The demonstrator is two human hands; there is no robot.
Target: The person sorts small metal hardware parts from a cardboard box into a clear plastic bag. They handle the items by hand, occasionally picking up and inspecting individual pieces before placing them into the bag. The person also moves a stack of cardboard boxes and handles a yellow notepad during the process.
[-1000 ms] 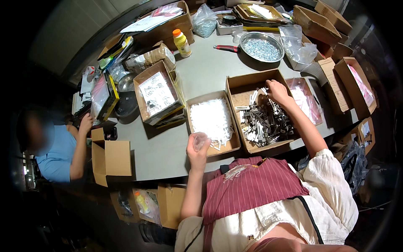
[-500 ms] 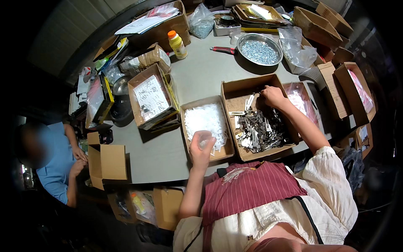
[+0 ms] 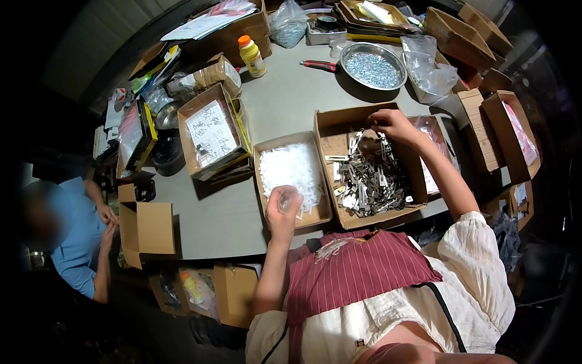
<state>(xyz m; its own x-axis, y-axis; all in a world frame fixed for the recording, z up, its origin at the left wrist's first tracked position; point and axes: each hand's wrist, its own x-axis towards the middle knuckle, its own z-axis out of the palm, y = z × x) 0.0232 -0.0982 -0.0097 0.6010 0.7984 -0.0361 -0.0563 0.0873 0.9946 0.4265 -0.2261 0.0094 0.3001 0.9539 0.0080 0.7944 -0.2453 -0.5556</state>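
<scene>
My left hand (image 3: 280, 218) is curled around a small, see-through plastic item (image 3: 287, 201), a cup or bag I cannot tell apart. It hovers over the near-left part of a shallow carton (image 3: 314, 222) filled with short white plastic pieces (image 3: 288, 173). To the right stands a larger cardboard box (image 3: 332, 130) holding a heap of flat metal clips (image 3: 376, 179), some silver, some dark. My right hand (image 3: 397, 127) reaches into the far end of this box, fingers bent and drawn together above the clips. Whatever they pinch is too small to make out.
A steel bowl (image 3: 347, 74) of small shiny parts and a red-black utility knife (image 3: 319, 65) lie beyond. An orange-capped yellow bottle (image 3: 251, 56) stands left of them. Cartons crowd both sides, including one with a handwritten sheet (image 3: 211, 133). A person in blue (image 3: 77, 233) sits left.
My right hand has shifted slightly left and nearer over the clips, still inside the box. My left hand stays by the white pieces with the clear item. The whole view has shifted a little.
</scene>
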